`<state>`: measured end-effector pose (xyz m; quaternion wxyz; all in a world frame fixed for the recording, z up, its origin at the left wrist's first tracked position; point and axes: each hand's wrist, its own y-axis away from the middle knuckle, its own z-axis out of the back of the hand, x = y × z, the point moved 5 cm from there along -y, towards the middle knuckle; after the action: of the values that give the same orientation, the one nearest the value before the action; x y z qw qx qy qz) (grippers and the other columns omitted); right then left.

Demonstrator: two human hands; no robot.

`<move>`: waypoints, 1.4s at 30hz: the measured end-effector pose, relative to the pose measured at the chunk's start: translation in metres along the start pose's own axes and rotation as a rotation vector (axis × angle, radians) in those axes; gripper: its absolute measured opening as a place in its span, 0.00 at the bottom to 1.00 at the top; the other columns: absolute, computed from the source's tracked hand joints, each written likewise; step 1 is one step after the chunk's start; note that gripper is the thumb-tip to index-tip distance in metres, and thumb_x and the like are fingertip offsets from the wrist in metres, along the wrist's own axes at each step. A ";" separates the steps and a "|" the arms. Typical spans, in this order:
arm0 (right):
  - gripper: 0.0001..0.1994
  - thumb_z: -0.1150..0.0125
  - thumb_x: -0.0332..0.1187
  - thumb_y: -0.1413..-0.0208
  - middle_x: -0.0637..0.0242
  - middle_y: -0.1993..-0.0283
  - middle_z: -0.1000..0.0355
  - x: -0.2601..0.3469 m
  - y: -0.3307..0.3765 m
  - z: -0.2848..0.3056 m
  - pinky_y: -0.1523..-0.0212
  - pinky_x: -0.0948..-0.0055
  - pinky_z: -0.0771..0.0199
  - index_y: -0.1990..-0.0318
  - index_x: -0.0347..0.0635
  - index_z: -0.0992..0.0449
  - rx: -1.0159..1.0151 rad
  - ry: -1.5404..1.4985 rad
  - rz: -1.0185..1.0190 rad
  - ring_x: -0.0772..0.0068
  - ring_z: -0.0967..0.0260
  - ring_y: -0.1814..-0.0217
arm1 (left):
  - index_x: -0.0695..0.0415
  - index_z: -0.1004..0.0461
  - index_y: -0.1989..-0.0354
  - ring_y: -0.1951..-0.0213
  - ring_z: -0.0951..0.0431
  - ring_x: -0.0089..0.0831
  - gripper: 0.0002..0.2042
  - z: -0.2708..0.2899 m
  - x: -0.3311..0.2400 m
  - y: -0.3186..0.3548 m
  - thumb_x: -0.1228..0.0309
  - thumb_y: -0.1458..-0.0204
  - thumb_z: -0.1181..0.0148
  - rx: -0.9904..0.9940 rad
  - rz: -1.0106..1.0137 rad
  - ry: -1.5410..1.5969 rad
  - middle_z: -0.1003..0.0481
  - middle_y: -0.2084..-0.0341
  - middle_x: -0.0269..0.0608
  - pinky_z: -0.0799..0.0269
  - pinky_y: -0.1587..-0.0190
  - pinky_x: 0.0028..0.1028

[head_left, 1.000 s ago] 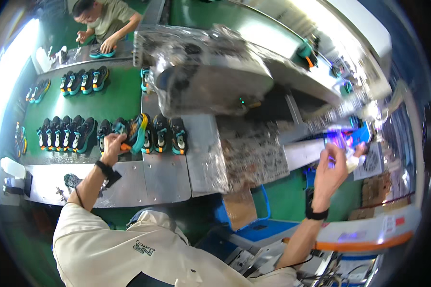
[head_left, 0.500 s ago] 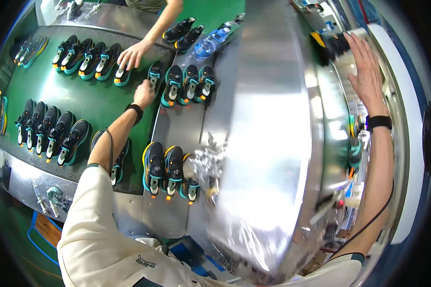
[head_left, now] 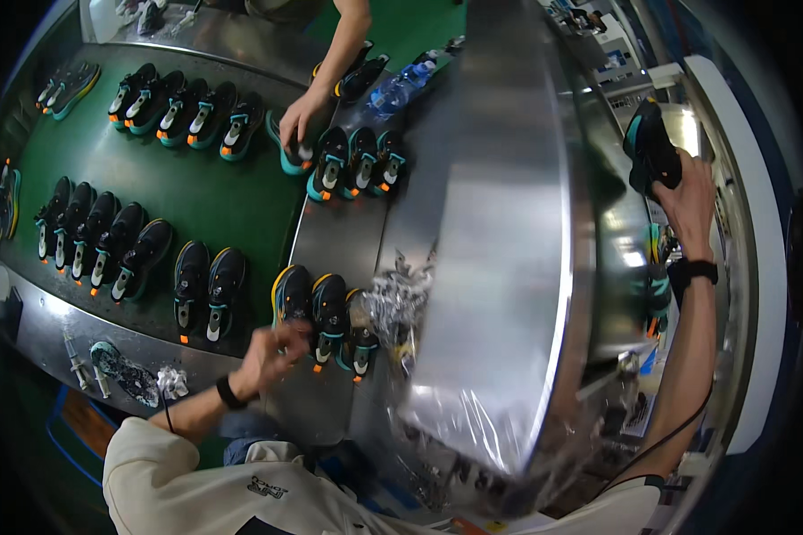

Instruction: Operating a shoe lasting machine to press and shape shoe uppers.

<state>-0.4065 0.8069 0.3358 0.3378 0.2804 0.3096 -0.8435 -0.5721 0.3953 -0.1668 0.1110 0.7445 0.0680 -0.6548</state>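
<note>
My right hand (head_left: 687,201), raised at the far right, is closed round a black running shoe (head_left: 651,147) with a teal sole. My left hand (head_left: 272,357) is just in front of the nearest row on the metal ledge, by the heel of a black shoe with a yellow-edged sole (head_left: 291,292). Motion blurs its fingers, so their grip is unclear. Beside that shoe stand a second black shoe (head_left: 329,308) and a smaller-looking one (head_left: 361,343), partly under clear plastic. Across the belt, a co-worker's hand (head_left: 303,116) touches a teal-soled shoe (head_left: 287,152).
Several shoes stand in rows on the green belt (head_left: 178,201). A large shiny metal housing (head_left: 500,241) rises between my arms, with crumpled clear film (head_left: 397,299) at its left edge. Blue-tinted bottles (head_left: 397,89) lie at the back; a teal-and-black sole (head_left: 125,373) lies on the front ledge.
My left hand has drawn back toward me from a shoe near the belt's far right. My right hand, formerly spread beside a shoe, now grips one. The co-worker's hand has shifted right.
</note>
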 end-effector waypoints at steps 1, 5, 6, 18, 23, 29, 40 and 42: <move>0.29 0.31 0.31 0.59 0.51 0.55 0.28 -0.009 0.021 0.019 0.45 0.58 0.32 0.44 0.37 0.27 -0.041 -0.072 -0.037 0.49 0.32 0.48 | 0.65 0.21 0.69 0.53 0.21 0.30 0.04 -0.025 -0.009 0.029 0.76 0.46 0.35 0.093 0.129 0.138 0.19 0.57 0.46 0.25 0.50 0.30; 0.28 0.27 0.36 0.54 0.56 0.56 0.24 -0.054 0.141 0.121 0.49 0.65 0.26 0.44 0.36 0.25 -0.181 -0.366 -0.390 0.62 0.25 0.54 | 0.67 0.19 0.75 0.55 0.19 0.29 0.17 -0.121 -0.047 0.104 0.65 0.40 0.36 0.553 0.494 0.218 0.17 0.65 0.46 0.24 0.52 0.29; 0.28 0.26 0.36 0.53 0.58 0.55 0.23 -0.062 0.180 0.148 0.50 0.68 0.26 0.44 0.35 0.25 -0.228 -0.520 -0.509 0.66 0.25 0.54 | 0.70 0.19 0.67 0.50 0.20 0.32 0.19 -0.144 -0.063 0.113 0.62 0.38 0.39 0.698 0.515 0.313 0.19 0.57 0.47 0.25 0.47 0.30; 0.27 0.25 0.34 0.60 0.62 0.60 0.22 0.033 0.661 0.295 0.56 0.75 0.26 0.49 0.40 0.24 -0.297 -0.864 -1.377 0.76 0.25 0.58 | 0.62 0.50 0.29 0.39 0.31 0.36 0.39 -0.437 -0.243 0.216 0.65 0.45 0.36 1.242 -0.032 0.622 0.35 0.38 0.48 0.34 0.37 0.35; 0.37 0.24 0.40 0.53 0.64 0.48 0.26 0.135 0.847 0.328 0.45 0.70 0.28 0.37 0.36 0.35 -0.653 -1.183 -1.772 0.75 0.30 0.47 | 0.63 0.42 0.33 0.49 0.22 0.35 0.27 -0.509 -0.210 0.367 0.71 0.41 0.43 1.511 0.434 0.621 0.26 0.46 0.46 0.25 0.44 0.34; 0.28 0.25 0.31 0.56 0.68 0.58 0.26 0.247 1.031 0.422 0.50 0.75 0.29 0.45 0.37 0.29 -0.934 -0.417 -2.173 0.78 0.31 0.56 | 0.65 0.49 0.28 0.38 0.33 0.32 0.33 -0.554 -0.160 0.585 0.70 0.39 0.42 1.986 0.252 0.288 0.34 0.38 0.48 0.39 0.36 0.30; 0.27 0.36 0.22 0.54 0.66 0.53 0.27 0.399 1.227 0.644 0.50 0.75 0.28 0.42 0.39 0.28 -1.271 0.466 -2.386 0.75 0.30 0.55 | 0.68 0.29 0.44 0.54 0.24 0.23 0.26 -0.706 0.008 0.967 0.58 0.42 0.35 2.160 0.365 -0.113 0.22 0.57 0.39 0.27 0.56 0.23; 0.26 0.36 0.21 0.53 0.65 0.51 0.27 0.410 1.233 0.658 0.49 0.74 0.28 0.42 0.38 0.29 -1.269 0.570 -2.398 0.74 0.30 0.53 | 0.67 0.25 0.54 0.62 0.21 0.26 0.23 -0.749 0.045 1.004 0.59 0.48 0.30 2.082 0.053 -0.270 0.20 0.63 0.41 0.27 0.61 0.26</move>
<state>0.0841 -0.5393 0.0743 -0.5916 -0.1933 0.7431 -0.2459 0.4005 -0.3861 -0.0464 -0.5632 0.3943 -0.5581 -0.4647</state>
